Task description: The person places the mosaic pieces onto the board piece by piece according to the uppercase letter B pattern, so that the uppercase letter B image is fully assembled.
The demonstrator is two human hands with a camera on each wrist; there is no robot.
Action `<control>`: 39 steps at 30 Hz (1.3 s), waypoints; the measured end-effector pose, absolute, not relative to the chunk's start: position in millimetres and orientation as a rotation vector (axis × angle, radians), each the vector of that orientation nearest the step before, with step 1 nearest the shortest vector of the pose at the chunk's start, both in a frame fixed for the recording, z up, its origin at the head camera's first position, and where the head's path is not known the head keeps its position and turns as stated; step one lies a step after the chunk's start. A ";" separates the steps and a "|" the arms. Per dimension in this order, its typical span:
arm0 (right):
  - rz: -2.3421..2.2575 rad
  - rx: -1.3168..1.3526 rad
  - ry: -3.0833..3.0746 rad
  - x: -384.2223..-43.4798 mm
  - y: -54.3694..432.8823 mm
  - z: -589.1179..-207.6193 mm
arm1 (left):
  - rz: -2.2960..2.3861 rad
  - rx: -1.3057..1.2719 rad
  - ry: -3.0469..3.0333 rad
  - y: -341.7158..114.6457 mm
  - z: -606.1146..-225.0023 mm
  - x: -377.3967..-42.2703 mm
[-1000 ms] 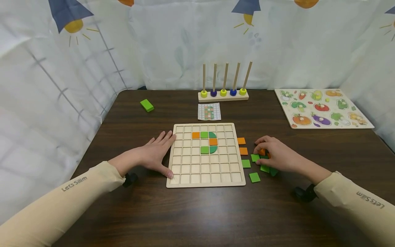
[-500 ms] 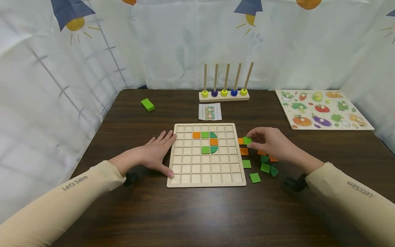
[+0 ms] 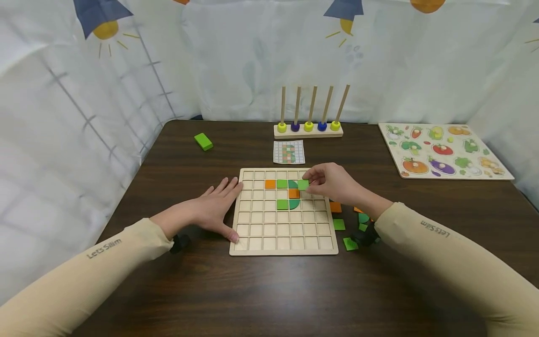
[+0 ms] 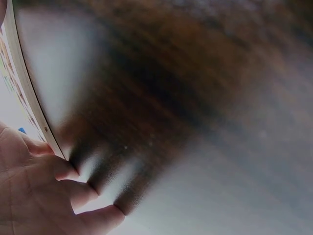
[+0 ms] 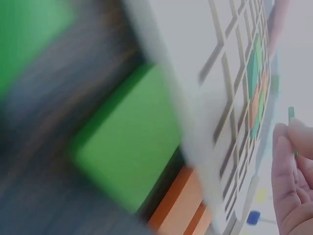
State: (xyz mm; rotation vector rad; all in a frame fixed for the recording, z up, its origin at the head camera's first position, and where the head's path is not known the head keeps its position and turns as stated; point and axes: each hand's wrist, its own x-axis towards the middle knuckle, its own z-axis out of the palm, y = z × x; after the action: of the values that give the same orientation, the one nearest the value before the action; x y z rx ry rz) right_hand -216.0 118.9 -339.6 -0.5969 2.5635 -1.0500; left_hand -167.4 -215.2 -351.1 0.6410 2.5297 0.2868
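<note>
A light wooden grid board [image 3: 284,230] lies on the table in the head view. My right hand [image 3: 337,183] is over its upper right part and pinches a green square tile [image 3: 303,185] between thumb and fingers. That tile shows edge-on in the right wrist view. My left hand [image 3: 212,209] is spread along the board's left edge, thumb and fingertips touching it. Several tiles sit in the grid: an orange square [image 3: 270,184], a green square [image 3: 282,184], dark green curved pieces [image 3: 294,204] and others. Whether the pinched tile touches the board, I cannot tell.
Loose green tiles [image 3: 350,244] and orange tiles [image 3: 335,207] lie right of the board, some under my right forearm. Behind it are a printed pattern card [image 3: 288,152] and a pegged stand [image 3: 309,132]. A vegetable puzzle [image 3: 446,152] lies far right, a green block [image 3: 204,141] far left.
My right hand took a green tile from the loose pile, lifted it and carried it left over the board. The left hand stays at the board's edge.
</note>
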 end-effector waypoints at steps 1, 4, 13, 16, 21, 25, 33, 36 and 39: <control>-1.054 -0.600 2.557 -217.0 114.9 -339.5 | 0.282 0.641 2.530 -214.9 -351.0 -167.3; -1.059 -0.595 2.543 -218.7 104.0 -338.9 | 0.279 0.639 2.529 -213.8 -350.3 -167.0; -0.945 -0.704 2.545 -223.5 67.3 -342.7 | 0.269 0.625 2.529 -213.8 -349.8 -166.5; -0.877 -0.751 2.544 -223.4 54.5 -345.5 | 0.271 0.628 2.530 -213.7 -351.1 -166.5; -0.772 -0.782 2.557 -222.3 41.5 -349.1 | 0.275 0.628 2.532 -213.6 -353.5 -166.4; -0.715 -0.795 2.573 -221.1 36.7 -350.4 | 0.274 0.625 2.529 -214.0 -354.1 -166.1; -0.698 -0.811 2.577 -219.9 34.6 -349.6 | 0.283 0.627 2.524 -214.7 -352.8 -165.3; -0.687 -0.822 2.578 -220.6 34.5 -349.8 | 0.287 0.631 2.525 -214.7 -351.6 -165.0; -0.671 -0.830 2.584 -220.9 34.4 -350.0 | 0.289 0.634 2.525 -214.7 -350.5 -164.9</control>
State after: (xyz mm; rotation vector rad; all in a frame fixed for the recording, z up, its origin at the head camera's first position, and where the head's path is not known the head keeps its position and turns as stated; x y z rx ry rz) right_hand -220.9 34.4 -350.0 -0.8301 2.5844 -0.6710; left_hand -164.9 -214.7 -350.5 0.6336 2.5252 0.2888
